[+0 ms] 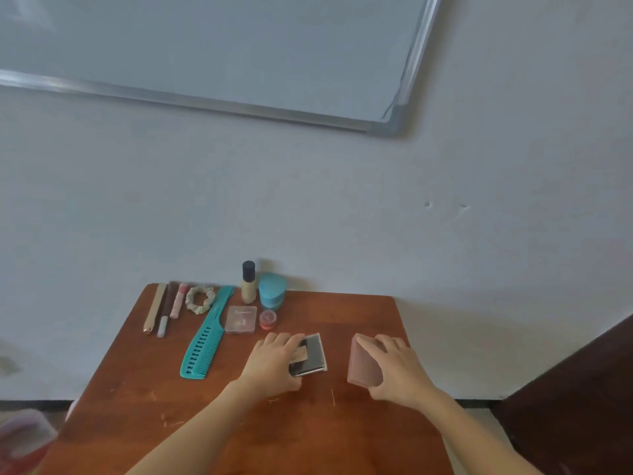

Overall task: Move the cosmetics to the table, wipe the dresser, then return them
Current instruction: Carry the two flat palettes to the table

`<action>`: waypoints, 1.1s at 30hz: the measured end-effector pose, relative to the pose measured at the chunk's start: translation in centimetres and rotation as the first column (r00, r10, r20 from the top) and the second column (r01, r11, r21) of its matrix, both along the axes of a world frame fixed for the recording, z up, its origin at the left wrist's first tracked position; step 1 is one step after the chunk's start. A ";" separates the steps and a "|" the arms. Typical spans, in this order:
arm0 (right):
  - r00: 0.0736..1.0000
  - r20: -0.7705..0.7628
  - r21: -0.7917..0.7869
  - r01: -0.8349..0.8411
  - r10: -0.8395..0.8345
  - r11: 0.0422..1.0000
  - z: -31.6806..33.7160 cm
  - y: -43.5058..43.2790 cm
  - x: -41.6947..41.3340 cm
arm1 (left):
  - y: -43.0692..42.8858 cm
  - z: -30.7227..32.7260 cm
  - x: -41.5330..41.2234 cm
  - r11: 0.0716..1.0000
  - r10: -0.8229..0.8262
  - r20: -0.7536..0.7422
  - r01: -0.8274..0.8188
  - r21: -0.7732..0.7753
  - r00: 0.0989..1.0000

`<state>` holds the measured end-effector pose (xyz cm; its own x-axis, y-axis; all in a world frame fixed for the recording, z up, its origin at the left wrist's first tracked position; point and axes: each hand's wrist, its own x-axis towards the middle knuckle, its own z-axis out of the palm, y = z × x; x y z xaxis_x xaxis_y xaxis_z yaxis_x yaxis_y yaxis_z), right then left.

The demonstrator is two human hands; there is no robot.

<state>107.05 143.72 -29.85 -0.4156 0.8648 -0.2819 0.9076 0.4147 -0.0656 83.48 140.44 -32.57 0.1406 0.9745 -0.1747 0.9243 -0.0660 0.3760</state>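
Observation:
On the brown wooden top (359,313) my left hand (274,365) grips a dark flat palette (313,353) that rests on the wood. My right hand (397,368) holds a pink box (361,363) on its right side, also resting on the top. Behind them lie a teal comb (205,337), a clear compact (240,319), a small red pot (268,319), a teal jar (272,291), a foundation bottle (248,282), a scrunchie (200,299) and three pencils (164,310).
The top stands against a pale wall under a whiteboard (239,46). Dark furniture (582,389) fills the lower right. A pink container (24,437) sits on the floor at the lower left.

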 end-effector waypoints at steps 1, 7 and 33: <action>1.000 0.007 -0.021 0.008 -0.008 1.000 -0.4 0.5 0.0 | 0.8 -0.2 0.1 1.000 -0.011 -0.007 0.011 -0.016 1.000; 0.999 0.018 -0.085 0.035 -0.033 0.996 -1.7 4.1 0.7 | 4.9 -1.8 1.1 0.996 -0.084 -0.081 0.082 -0.034 0.993; 0.975 0.021 -0.115 -0.219 0.223 0.969 -5.8 17.3 -2.6 | 16.7 -4.1 1.9 0.994 -0.090 -0.220 0.074 -0.081 0.971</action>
